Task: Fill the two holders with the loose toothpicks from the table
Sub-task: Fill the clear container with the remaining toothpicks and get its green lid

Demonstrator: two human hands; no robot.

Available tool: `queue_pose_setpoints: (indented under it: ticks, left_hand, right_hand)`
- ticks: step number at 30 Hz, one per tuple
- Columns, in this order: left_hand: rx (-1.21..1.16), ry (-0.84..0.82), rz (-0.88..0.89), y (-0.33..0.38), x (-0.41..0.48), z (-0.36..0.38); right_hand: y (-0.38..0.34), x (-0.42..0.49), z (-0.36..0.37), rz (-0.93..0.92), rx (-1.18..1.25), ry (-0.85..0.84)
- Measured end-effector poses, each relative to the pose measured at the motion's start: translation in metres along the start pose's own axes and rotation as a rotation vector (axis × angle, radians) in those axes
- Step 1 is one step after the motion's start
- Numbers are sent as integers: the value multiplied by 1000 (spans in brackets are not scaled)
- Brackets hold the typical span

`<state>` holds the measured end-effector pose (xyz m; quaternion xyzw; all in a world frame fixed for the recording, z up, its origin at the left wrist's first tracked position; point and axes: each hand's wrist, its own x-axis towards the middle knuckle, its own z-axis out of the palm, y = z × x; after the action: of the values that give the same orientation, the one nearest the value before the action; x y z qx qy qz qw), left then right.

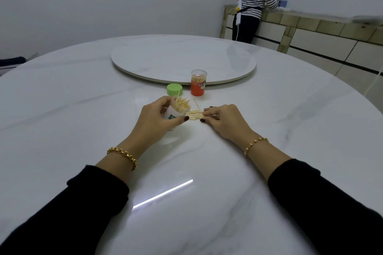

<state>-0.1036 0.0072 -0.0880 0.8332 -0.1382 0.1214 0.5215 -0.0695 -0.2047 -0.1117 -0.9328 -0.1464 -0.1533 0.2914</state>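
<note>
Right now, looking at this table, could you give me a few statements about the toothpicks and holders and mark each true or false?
1. The left hand holds an open holder. True.
2. The green lid is on that holder. False: it sits on the table behind it.
3. The right hand rests on loose toothpicks. True.
4. The orange holder lies on its side. False: it stands upright.

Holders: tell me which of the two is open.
The holder gripped by the left hand, tilted and bristling with toothpicks. Its green lid lies off; the orange holder stands capped.
</note>
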Motion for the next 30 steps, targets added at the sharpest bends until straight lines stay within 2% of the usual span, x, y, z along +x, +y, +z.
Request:
queue_pose_setpoints:
  ticks: [9, 14, 21, 26, 30]
  left_hand:
    - [-16, -3, -11, 1, -1, 0]
    - [-9, -12, -10, 1, -1, 0]
    - [-6, -8, -6, 2, -1, 0]
    - [-26, -16, -11, 0, -1, 0]
    - [-19, -19, -12, -2, 0, 0]
  right_hand:
    - [1, 1, -1, 5, 3, 18]
    - [0, 2, 1, -26, -44, 76]
    - [-2, 6, 4, -65, -129, 61]
    - [-6, 13, 4, 50, 52, 124]
    - [-17, 19, -4, 210, 398, 215]
